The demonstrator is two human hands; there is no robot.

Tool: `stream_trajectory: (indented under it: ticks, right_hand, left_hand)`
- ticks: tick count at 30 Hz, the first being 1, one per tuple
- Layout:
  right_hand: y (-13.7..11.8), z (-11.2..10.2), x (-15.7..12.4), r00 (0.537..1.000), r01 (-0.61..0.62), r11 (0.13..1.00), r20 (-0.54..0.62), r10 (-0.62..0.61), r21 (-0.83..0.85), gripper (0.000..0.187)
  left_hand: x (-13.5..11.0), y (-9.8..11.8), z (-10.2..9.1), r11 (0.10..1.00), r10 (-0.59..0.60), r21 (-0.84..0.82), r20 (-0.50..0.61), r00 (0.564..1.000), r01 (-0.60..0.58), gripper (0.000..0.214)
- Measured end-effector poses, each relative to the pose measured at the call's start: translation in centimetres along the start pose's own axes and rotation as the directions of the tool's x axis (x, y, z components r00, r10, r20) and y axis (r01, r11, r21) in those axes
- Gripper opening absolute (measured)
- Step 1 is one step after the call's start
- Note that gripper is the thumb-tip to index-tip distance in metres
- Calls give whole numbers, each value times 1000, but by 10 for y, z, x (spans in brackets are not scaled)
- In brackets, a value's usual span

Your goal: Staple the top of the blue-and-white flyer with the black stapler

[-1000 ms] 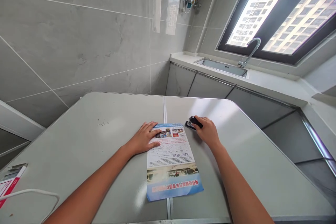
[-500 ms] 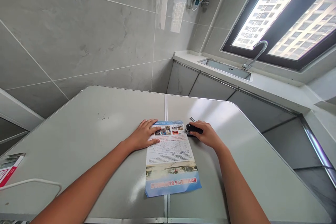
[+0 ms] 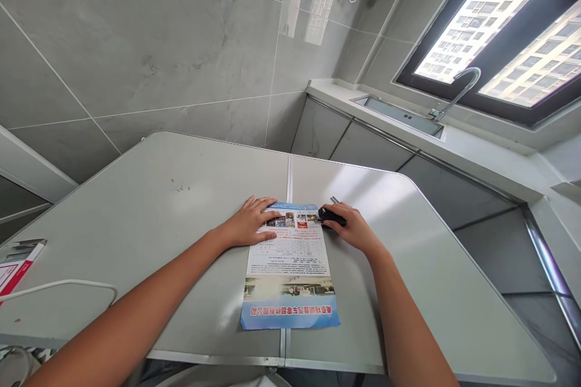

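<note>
A printed leaflet point(image 3: 288, 260) with a blue band and red lettering lies flat across the table's middle seam, its lettering upside down to me. My left hand point(image 3: 249, 222) rests on its upper left edge, fingers spread. My right hand point(image 3: 351, 225) is closed round a black stapler point(image 3: 332, 216), whose nose meets the leaflet's upper right edge. Whether the paper sits between the stapler's jaws I cannot tell. Just beyond the stapler lies a small metal strip point(image 3: 334, 199), perhaps a stick of staples.
The pale folding table point(image 3: 204, 175) has a metal seam and edge trim. A red and white box point(image 3: 18, 266) and a white cable point(image 3: 59, 283) are at the left. Beyond the table stands a counter with a sink point(image 3: 399, 115) and tap point(image 3: 458, 94) under a window.
The view has shifted slightly, showing more beyond the table's front edge. The leaflet lies a little straighter, and the stapler's nose now reaches its edge. Both hands keep their places.
</note>
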State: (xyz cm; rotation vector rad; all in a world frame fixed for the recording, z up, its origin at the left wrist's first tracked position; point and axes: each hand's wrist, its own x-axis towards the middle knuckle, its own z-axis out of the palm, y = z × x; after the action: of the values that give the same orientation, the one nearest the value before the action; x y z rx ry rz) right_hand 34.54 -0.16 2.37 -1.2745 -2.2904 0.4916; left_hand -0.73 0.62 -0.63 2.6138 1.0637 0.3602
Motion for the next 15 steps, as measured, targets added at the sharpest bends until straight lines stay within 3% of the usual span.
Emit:
stream_trajectory:
  ticks: [4,10,15]
  right_hand:
    - [-2,0,-1,999,-46,999,29,46,21,25]
    - [-4,1,-2,987,-105,991,110,114,-85,34]
    - [-9,1,-1,992,-50,993,112,63,-110,29]
  left_hand:
    - [0,2,-2,1000,8,-5,6,1000,-8,53]
    - [-1,2,-3,999,24,-21,4,1000,-24,53]
    - [-1,2,-3,999,32,-18,16,999,-31,53]
